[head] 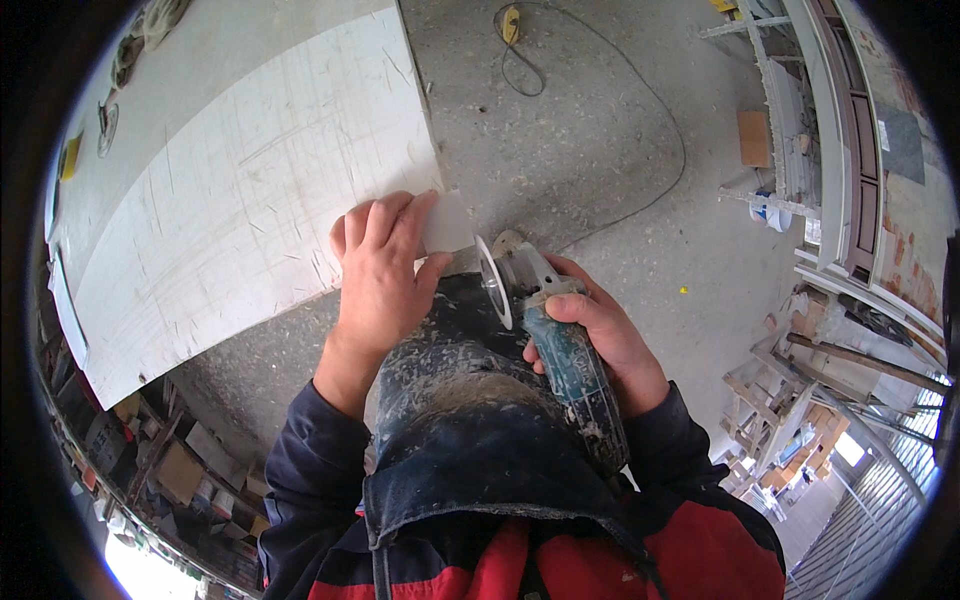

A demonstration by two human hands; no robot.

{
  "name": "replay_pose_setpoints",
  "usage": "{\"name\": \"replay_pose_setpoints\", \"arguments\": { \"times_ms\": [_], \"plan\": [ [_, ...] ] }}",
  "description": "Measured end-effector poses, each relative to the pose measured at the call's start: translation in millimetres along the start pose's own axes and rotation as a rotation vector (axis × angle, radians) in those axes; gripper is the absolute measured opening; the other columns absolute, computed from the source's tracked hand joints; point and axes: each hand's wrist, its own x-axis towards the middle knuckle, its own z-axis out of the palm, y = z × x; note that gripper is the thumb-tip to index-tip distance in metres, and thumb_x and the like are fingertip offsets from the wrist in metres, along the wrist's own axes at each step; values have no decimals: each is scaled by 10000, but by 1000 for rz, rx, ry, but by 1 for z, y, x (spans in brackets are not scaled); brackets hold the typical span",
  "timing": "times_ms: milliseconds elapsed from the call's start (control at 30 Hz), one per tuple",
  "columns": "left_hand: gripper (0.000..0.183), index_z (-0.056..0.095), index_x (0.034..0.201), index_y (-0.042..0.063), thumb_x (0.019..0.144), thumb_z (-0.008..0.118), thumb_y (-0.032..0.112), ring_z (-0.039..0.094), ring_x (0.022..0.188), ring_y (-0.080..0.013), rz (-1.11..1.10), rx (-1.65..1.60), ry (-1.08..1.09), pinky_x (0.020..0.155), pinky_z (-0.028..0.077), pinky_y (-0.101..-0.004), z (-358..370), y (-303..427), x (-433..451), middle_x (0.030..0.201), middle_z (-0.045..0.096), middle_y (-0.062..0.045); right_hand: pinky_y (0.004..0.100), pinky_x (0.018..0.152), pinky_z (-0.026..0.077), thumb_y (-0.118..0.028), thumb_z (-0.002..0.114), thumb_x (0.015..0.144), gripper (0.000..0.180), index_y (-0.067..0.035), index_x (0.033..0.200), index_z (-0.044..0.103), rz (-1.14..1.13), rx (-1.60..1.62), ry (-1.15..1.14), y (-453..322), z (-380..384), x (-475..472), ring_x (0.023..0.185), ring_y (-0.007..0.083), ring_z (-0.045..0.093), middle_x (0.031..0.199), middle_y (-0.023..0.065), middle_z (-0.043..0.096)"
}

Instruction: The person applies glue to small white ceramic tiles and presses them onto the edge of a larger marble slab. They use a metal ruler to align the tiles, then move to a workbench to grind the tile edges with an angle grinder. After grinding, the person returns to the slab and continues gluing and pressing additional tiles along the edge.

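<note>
A green angle grinder [566, 360], smeared with pale dust, is gripped by its body in my right hand [600, 322]. Its white-rimmed disc [493, 283] faces left, beside the right edge of a small pale flat piece [450, 223]; whether the two touch I cannot tell. My left hand [386, 262] holds that piece between thumb and fingers at the right edge of a large white board [262, 165]. Scratches and marks cover the board's surface. Below both hands lies a dark, dust-stained apron [480, 420].
A black cable [679, 135] loops over the concrete floor to a yellow connector [511, 26]. Cluttered shelves [180, 465] stand at lower left. Metal racking [780, 112], a cardboard box [754, 139] and a wooden trestle [765, 412] are at the right.
</note>
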Motion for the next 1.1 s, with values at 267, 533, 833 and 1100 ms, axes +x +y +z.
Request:
{"name": "replay_pose_setpoints", "arguments": {
  "times_ms": [267, 533, 833, 1100],
  "plan": [
    [698, 653, 1406, 92, 747, 867, 175, 540, 1245, -338, -9, -11, -1, 1106, 359, -496, 0, 1, 0, 1342, 610, -89, 372, 667, 654, -309, 763, 923, 883, -52, 1651, 335, 1, -28, -3, -5, 2, 0, 804, 261, 764, 1186, 194, 640],
    [703, 657, 1404, 92, 739, 871, 163, 542, 1247, -328, -4, -20, 7, 1101, 366, -493, 0, 1, 0, 1338, 615, -84, 399, 656, 670, -258, 731, 927, 863, -47, 1657, 323, -12, -16, -1, -6, 2, 2, 753, 295, 762, 1138, 207, 651],
    [691, 666, 1397, 92, 741, 869, 160, 553, 1237, -321, -6, -18, 15, 1098, 370, -492, 1, 1, 0, 1332, 620, -79, 377, 672, 660, -334, 765, 924, 908, -45, 1658, 317, -11, -50, -20, -11, 3, 5, 795, 267, 762, 1190, 202, 641],
    [684, 668, 1396, 95, 745, 867, 165, 551, 1236, -317, -6, -16, 7, 1102, 367, -490, 0, 1, 0, 1336, 615, -74, 381, 661, 665, -335, 769, 910, 931, -40, 1664, 310, -30, -64, -12, -15, 5, 9, 784, 278, 764, 1167, 198, 639]
  ]
}}
